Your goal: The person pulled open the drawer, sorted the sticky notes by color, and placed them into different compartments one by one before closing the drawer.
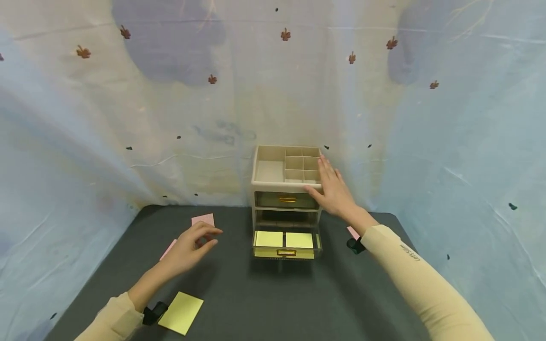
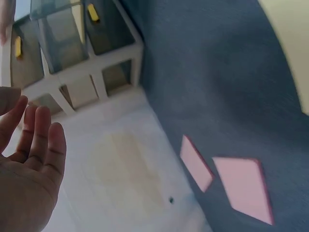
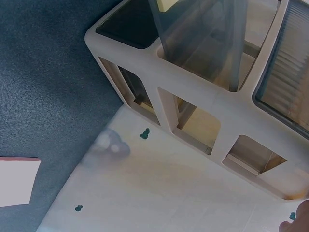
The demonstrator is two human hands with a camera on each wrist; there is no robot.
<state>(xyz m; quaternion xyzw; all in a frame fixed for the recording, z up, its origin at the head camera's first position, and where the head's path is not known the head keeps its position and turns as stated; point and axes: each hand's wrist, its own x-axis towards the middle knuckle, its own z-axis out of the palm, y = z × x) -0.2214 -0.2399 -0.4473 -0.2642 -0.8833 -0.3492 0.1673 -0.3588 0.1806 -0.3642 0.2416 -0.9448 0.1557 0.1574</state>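
Observation:
A cream drawer organizer (image 1: pixel 273 183) stands at the table's back, its top divided into compartments. Its middle clear drawer (image 1: pixel 286 253) is pulled out, with yellow sticky-note pads (image 1: pixel 269 239) lying side by side inside; the top drawer (image 1: pixel 266 200) is closed. My right hand (image 1: pixel 334 192) rests against the organizer's upper right edge, fingers extended; only its fingertips (image 3: pixel 295 220) show in the right wrist view. Left of the drawer, my left hand (image 1: pixel 192 246) hovers over the table with fingers loosely bent and nothing held. It also appears in the left wrist view, palm (image 2: pixel 29 191) visible.
On the dark table (image 1: pixel 273 303), a yellow sticky-note pad (image 1: pixel 181 312) lies near my left wrist. Pink pads (image 1: pixel 203 219) sit behind my left hand, and another pink pad (image 1: pixel 352 232) lies under my right forearm. A patterned curtain (image 1: pixel 213 118) hangs behind.

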